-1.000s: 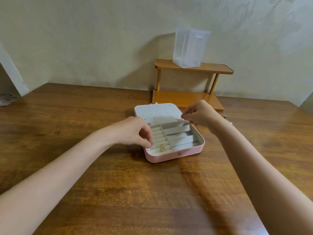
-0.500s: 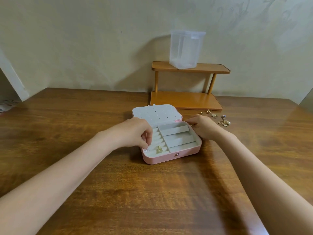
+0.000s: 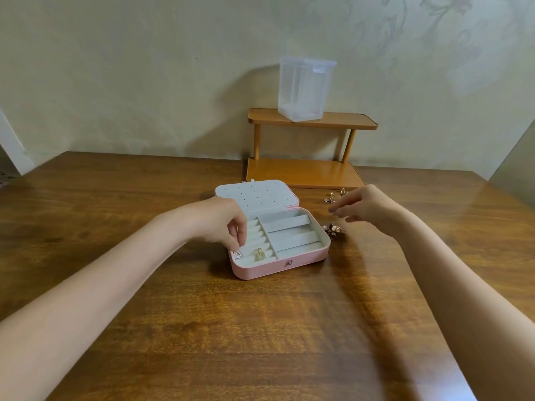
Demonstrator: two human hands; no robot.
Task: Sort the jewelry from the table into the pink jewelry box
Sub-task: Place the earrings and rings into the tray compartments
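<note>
The pink jewelry box (image 3: pixel 301 260) lies open mid-table, its white lid (image 3: pixel 260 195) folded back. A gold ring (image 3: pixel 259 254) stands in the front ring slot. My left hand (image 3: pixel 223 224) is curled over the box's left ring rolls, fingertips pinching a silver ring (image 3: pixel 236 254) that sits in the front slot. My right hand (image 3: pixel 364 208) hovers to the right of the box, fingers loosely spread and holding nothing. Beneath it a rose-coloured piece (image 3: pixel 333 229) lies on the table. Small gold earrings (image 3: pixel 333 197) lie just behind the hand.
A two-tier wooden shelf (image 3: pixel 304 172) stands against the wall behind the box, with a clear plastic container (image 3: pixel 304 88) on its top tier. The wooden table (image 3: pixel 231 328) stretches wide in front of the box.
My right hand has moved from the box's back right corner out to the right, above the loose jewelry. My left hand has stayed on the ring rolls.
</note>
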